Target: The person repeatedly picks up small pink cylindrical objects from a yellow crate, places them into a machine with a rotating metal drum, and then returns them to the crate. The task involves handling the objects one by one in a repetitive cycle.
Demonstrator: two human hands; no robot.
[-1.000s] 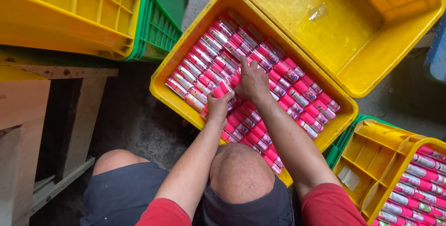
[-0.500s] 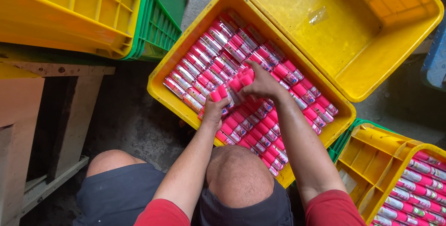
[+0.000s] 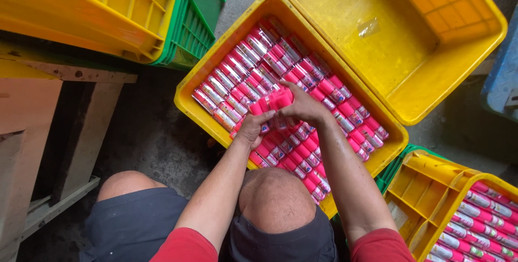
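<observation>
Item one: left hand (image 3: pixel 252 127), which I see over the middle of the yellow crate (image 3: pixel 190 87), fingers curled narrow round the near end of a short row of pink tubes (image 3: pixel 272 102) lifted clear of the packed layer. Item two: right hand (image 3: pixel 303 108), just right of the left and touching it at the fingertips, fingers bent and closed over the far end of the same row, so both hands clasp the one bundle between them. Item three: the packed pink tubes (image 3: pixel 243 68), lying side by side in slanting rows across the crate floor, silver bands showing towards the left wall. Item four: an empty yellow crate (image 3: pixel 453 73), far right, overlapping the full crate's far corner. Item five: a second filled yellow crate (image 3: pixel 431 186), near right, holding like tubes, resting in a green crate (image 3: pixel 389 171). Item six: stacked yellow and green crates (image 3: pixel 178 35), far left, on a wooden bench (image 3: pixel 65 70). Item seven: my own bare knee (image 3: pixel 275 197), near centre, below the forearms.
</observation>
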